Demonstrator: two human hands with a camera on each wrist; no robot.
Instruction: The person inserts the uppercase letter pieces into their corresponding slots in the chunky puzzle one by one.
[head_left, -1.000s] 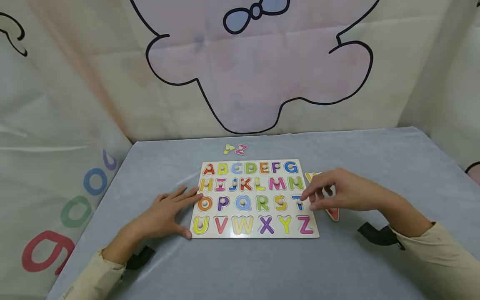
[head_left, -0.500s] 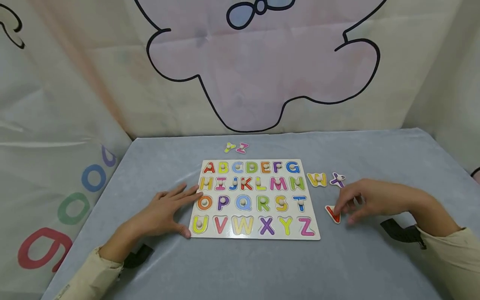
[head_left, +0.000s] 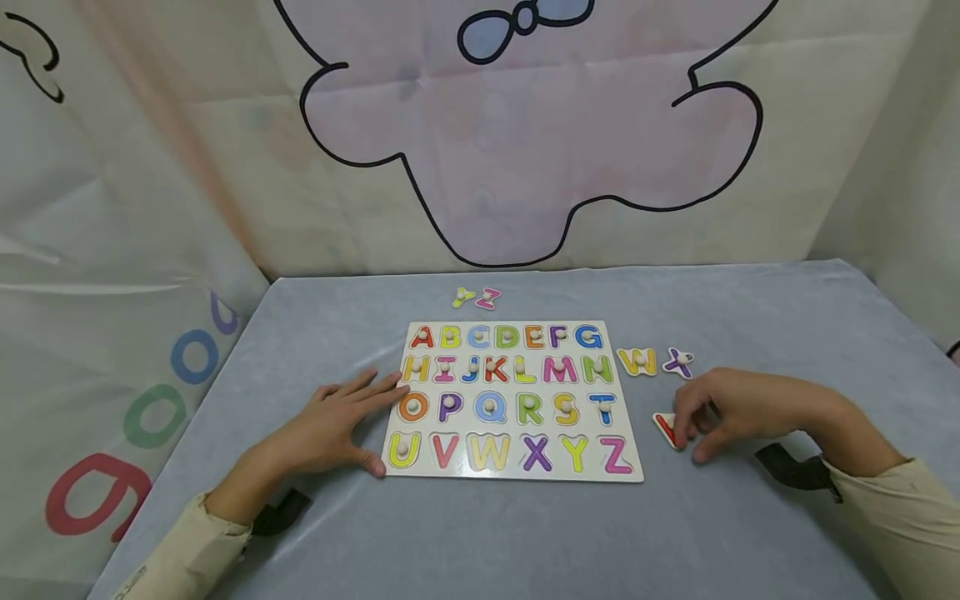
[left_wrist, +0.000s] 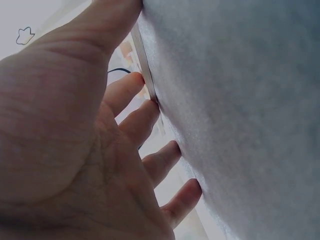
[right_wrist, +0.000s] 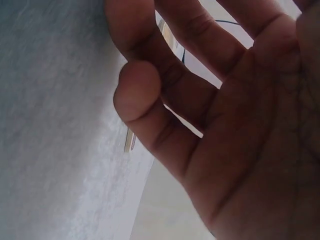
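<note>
The white alphabet puzzle board [head_left: 513, 479] lies on the cloth, with knobbed letter pieces from A to U in its upper rows. My left hand [head_left: 322, 429] rests at its left edge, fingers spread, fingertips on the rim and thumb near the lower corner. In the left wrist view, the fingers [left_wrist: 137, 122] reach along the board's side. My right hand [head_left: 742, 412] is low right of the board with loosely bent fingers. Its index fingertip overlaps the red letter V piece [head_left: 663, 428], and the thumb stands apart from it. The right wrist view shows bent fingers [right_wrist: 137, 90], but no V piece.
A yellow W piece [head_left: 637, 362] and a purple X piece [head_left: 678, 362] lie right of the board. Beyond its far edge are a Y piece [head_left: 462, 297] and a Z piece [head_left: 487, 298]. Blue-grey cloth [head_left: 525, 542] covers the table before a printed curtain [head_left: 495, 167].
My right hand has moved from the board beside the T to the right, down to the red V piece, uncovering the W and X pieces. The left hand stays at the board's edge.
</note>
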